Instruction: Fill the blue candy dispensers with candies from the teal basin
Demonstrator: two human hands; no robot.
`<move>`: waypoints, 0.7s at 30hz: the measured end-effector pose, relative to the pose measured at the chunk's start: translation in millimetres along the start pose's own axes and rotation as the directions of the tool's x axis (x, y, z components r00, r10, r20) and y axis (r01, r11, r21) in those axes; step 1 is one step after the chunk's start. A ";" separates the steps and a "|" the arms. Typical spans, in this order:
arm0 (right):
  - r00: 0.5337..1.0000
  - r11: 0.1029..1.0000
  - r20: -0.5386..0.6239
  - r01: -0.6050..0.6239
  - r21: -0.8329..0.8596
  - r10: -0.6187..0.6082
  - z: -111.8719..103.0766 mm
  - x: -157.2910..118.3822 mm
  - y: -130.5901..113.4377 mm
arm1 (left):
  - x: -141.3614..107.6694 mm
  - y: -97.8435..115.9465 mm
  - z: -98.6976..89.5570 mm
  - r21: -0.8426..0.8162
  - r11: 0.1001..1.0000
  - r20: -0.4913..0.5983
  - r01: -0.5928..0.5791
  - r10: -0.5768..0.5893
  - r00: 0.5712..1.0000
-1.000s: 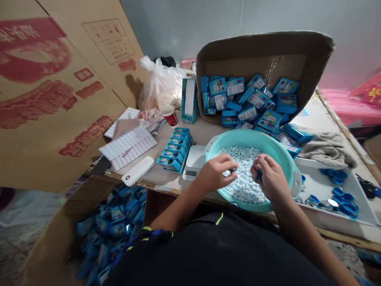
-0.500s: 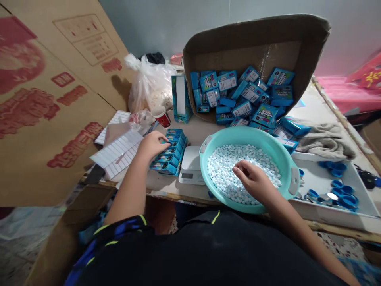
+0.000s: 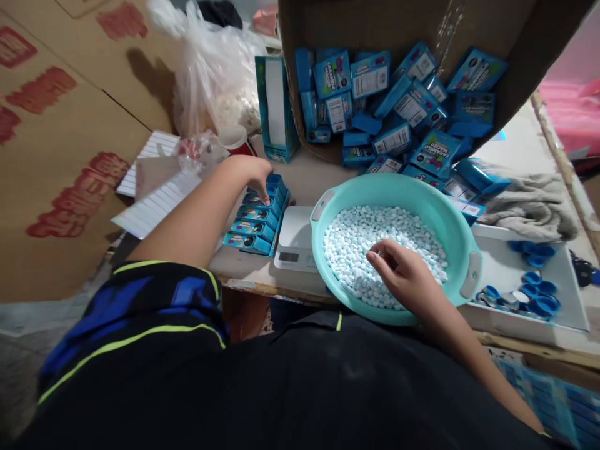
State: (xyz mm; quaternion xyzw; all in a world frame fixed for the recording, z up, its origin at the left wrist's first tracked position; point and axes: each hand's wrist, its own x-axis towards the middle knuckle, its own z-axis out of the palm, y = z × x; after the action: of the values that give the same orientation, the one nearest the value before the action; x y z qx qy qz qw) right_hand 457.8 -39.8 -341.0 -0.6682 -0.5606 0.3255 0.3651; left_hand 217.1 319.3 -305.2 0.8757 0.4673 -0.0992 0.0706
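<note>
My left hand point(image 3: 255, 178) reaches over the far end of a row of small blue candy boxes point(image 3: 250, 226) standing in a shallow display tray. Its thumb presses down on a box there, with the other fingers bent over the far side and their tips hidden. Above a turquoise basin point(image 3: 454, 250), my right hand point(image 3: 398, 265) is curled with thumb and fingers pinched together. Whatever the pinch holds, if anything, cannot be made out. Small white and pale blue candies point(image 3: 356, 250) fill the basin's bottom. Between row and basin lies a white digital scale point(image 3: 296, 234).
A tipped cardboard carton point(image 3: 365, 25) of blue candy boxes stands behind the basin. To the right are a grey cloth point(image 3: 529, 206) and a white tray point(image 3: 497, 250) with blue caps. A plastic bag point(image 3: 210, 75), paper cup point(image 3: 235, 139) and printed sheets point(image 3: 150, 206) lie left.
The view has tilted down and come closer. My left hand has moved towards the far end of the box row. My right hand stays curled over the candies.
</note>
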 end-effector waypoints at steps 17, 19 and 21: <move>0.998 0.998 0.038 0.053 -0.031 -0.051 0.3 2.1 1.6 | -221.4 142.5 112.0 -0.713 0.701 -0.084 -0.017 -0.062 0.995; 0.998 0.998 0.041 0.054 -0.035 -0.052 0.5 1.3 2.1 | -223.1 145.9 136.7 -0.739 0.673 -0.041 -0.034 0.006 0.999; 0.997 0.998 0.044 0.059 -0.027 -0.058 0.6 0.2 2.7 | -221.2 148.3 155.1 -0.741 0.667 -0.050 -0.082 0.067 0.997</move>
State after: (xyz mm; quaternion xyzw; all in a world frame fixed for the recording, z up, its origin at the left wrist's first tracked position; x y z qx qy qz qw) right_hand 458.7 -39.9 -343.6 -0.6494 -0.5922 0.3211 0.3528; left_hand 203.6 25.7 -398.0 0.7907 0.4320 0.1100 0.4197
